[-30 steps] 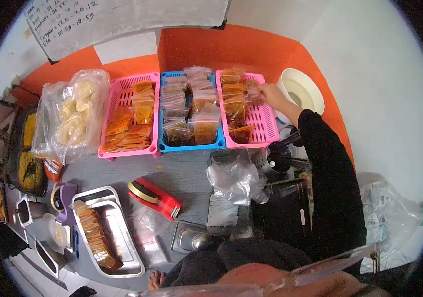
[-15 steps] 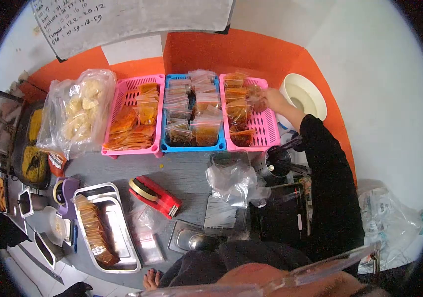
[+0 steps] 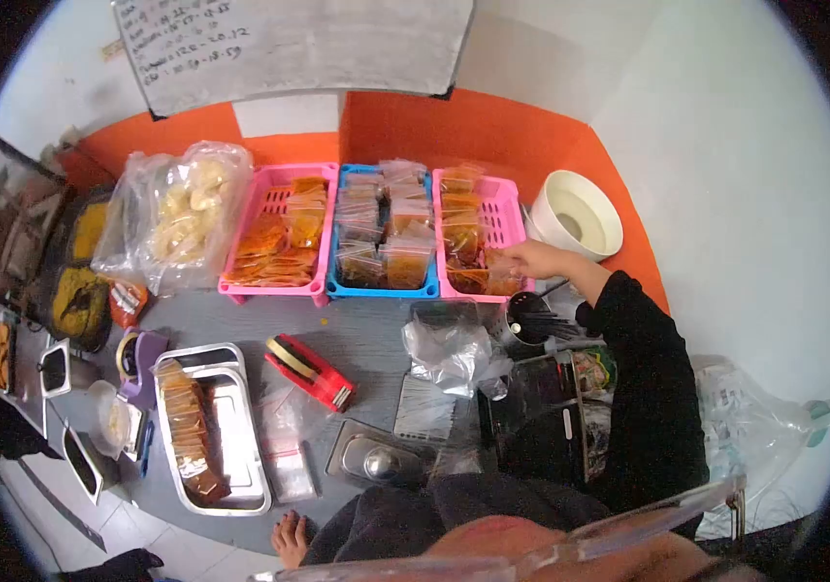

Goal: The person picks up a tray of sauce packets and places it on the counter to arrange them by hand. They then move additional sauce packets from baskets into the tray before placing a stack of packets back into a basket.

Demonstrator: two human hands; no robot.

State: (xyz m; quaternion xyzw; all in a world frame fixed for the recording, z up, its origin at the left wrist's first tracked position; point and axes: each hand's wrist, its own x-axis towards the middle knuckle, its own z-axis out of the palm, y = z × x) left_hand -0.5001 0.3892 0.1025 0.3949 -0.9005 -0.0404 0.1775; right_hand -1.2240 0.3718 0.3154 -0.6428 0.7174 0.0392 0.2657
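Observation:
At the front right corner of the right-hand pink basket (image 3: 510, 199), my right hand (image 3: 536, 260) has its fingers closed on the top of a small clear packet (image 3: 504, 279) with orange-brown contents. More filled packets (image 3: 460, 228) stand in rows along that basket's left side. My left hand (image 3: 291, 536) is low in the view at the table's near edge, fingers apart and holding nothing. Above it lie flat empty zip bags (image 3: 289, 456) and a metal tray (image 3: 252, 466) with a row of brown packets (image 3: 189, 432).
Left of the right pink basket are a blue basket (image 3: 383, 289) and another pink basket (image 3: 274, 287), both with packets. A white bucket (image 3: 546, 218) stands behind my right wrist. A red tape dispenser (image 3: 323, 378), a metal lid (image 3: 361, 456) and a utensil holder (image 3: 521, 330) are nearer.
My right hand has come forward with the packet, from the basket's back right side to its front right corner. More of my left hand shows. The whole view has shifted slightly.

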